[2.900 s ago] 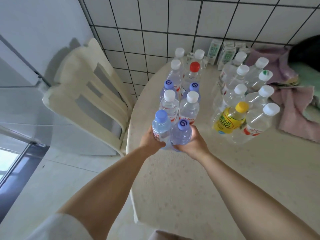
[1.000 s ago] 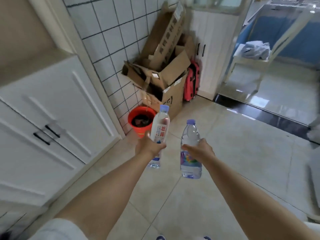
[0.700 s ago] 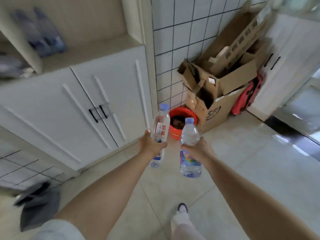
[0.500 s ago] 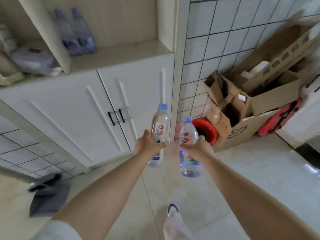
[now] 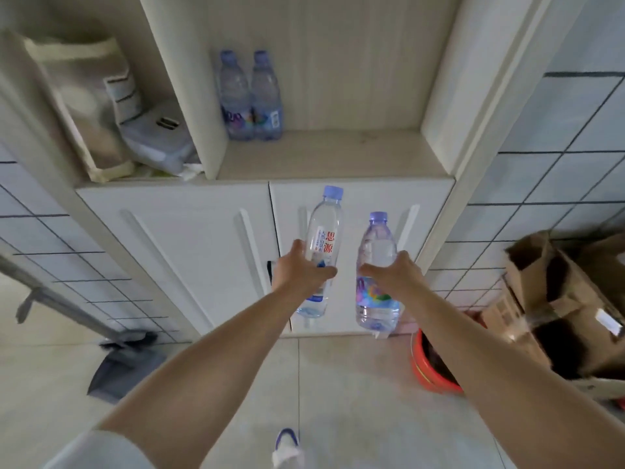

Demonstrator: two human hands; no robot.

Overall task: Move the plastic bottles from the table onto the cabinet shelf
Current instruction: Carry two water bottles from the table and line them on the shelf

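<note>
Low on the left, a grey dustpan (image 5: 126,365) flat on the pale floor tiles (image 5: 355,394), its long handle (image 5: 64,301) slanting up across the tiled wall (image 5: 50,238). In the left open compartment, a cream canvas bag (image 5: 72,106) leaning against the side, with a grey-blue bundle (image 5: 154,140) just beside it. Low on the right, an orange-red bucket (image 5: 431,370), partly hidden, touching a heap of brown cardboard boxes (image 5: 568,306) with flaps open. More dark-grouted tiles (image 5: 554,157) above the boxes. At the bottom edge, a white shoe with a blue toe (image 5: 286,448).
</note>
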